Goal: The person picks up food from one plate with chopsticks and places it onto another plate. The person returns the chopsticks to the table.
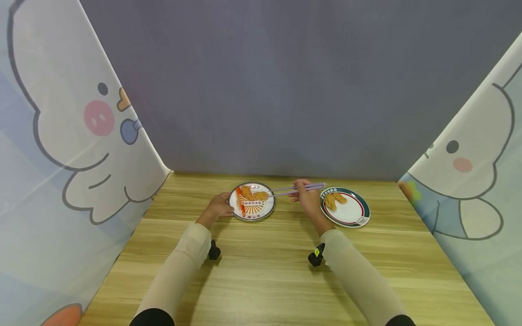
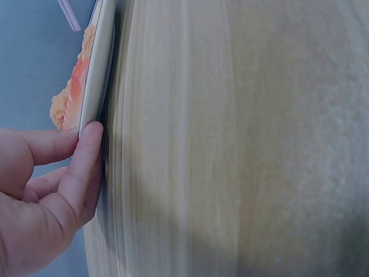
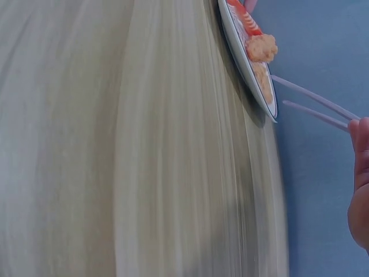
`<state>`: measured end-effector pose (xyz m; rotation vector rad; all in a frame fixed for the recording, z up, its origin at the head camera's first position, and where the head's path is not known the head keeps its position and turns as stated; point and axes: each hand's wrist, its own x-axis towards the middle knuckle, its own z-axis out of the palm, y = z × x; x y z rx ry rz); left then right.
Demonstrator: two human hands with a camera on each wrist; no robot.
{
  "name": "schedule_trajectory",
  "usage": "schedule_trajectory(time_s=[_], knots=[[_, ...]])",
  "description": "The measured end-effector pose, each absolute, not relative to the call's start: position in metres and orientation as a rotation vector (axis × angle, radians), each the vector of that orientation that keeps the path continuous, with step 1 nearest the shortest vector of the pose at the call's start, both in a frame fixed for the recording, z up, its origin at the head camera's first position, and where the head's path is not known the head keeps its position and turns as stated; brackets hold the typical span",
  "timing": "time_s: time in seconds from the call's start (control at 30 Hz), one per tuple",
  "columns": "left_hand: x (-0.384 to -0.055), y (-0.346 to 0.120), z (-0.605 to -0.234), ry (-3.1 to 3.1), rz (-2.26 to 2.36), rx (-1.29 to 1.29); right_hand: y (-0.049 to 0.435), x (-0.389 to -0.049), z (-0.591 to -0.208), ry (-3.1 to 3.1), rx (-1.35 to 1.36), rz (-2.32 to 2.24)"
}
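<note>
While the left hand point(image 1: 220, 207) pinches the rim of a patterned plate point(image 1: 261, 212) near 9 o'clock (12 = away from the person), the right hand point(image 1: 305, 194) grips a pair of chopsticks point(image 1: 316, 185) off the plate's 3 o'clock side. Patterned plate on the worktop point(image 1: 257, 271): red strip point(image 1: 240, 202) at 9, one fried piece point(image 1: 247, 193) at 11, another fried piece point(image 1: 262, 196) at 2. Tips parted, close by the 2 o'clock piece; nothing seen between them, contact uncertain. Green-rimmed plate point(image 1: 350, 212), at 3 o'clock from the first, bears two more fried pieces point(image 1: 331, 202) between 9 and 11.

Judgement: step in hand is chopstick work on the fried food, left hand bracing; pick-up or set-down cannot be told. If pick-up, next move calls for straddling the 2 o'clock piece and squeezing evenly; if set-down, for backing the tips out toward 3 without dragging it.
</note>
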<state>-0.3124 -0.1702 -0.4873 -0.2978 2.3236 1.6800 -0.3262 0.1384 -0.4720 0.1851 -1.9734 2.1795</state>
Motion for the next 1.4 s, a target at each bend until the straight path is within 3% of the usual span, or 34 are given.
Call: schedule_trajectory(time_s=[0.77,1.4], knots=[[-0.31,-0.168,-0.484,2.331,1.677,-0.288,0.115,-0.318,-0.464,-1.977,0.033,2.152],[-0.311,-0.17,-0.487,2.345,1.659,-0.274,0.108,-0.306,-0.456,-1.991,0.059,2.053]])
